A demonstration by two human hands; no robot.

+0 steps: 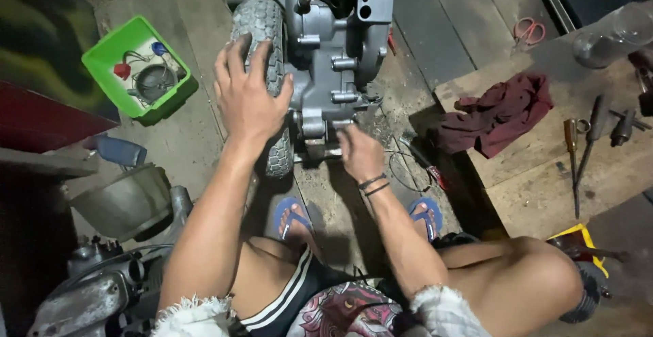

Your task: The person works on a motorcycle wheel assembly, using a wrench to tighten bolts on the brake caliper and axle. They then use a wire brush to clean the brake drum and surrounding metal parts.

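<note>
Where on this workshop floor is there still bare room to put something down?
Bare boards lie between the green bin and the tyre, and on the wooden platform below the maroon rag. It is crowded around the engine casing, where both hands work, and among the tools at right.

Small repair workshop, informal, likely for scooters or small engines. Worn plank floor (435,17), grimy, scattered with wire bits. Grey engine casing (337,44) with small knobby tyre (262,24) stands on the floor. Screwdrivers (578,153) and sockets lie along the far edge of a low wooden board (537,174), beside a dark red rag (500,112). Green parts bin (139,68) holds loose components. Another dismantled engine (102,282) at near left.
</note>
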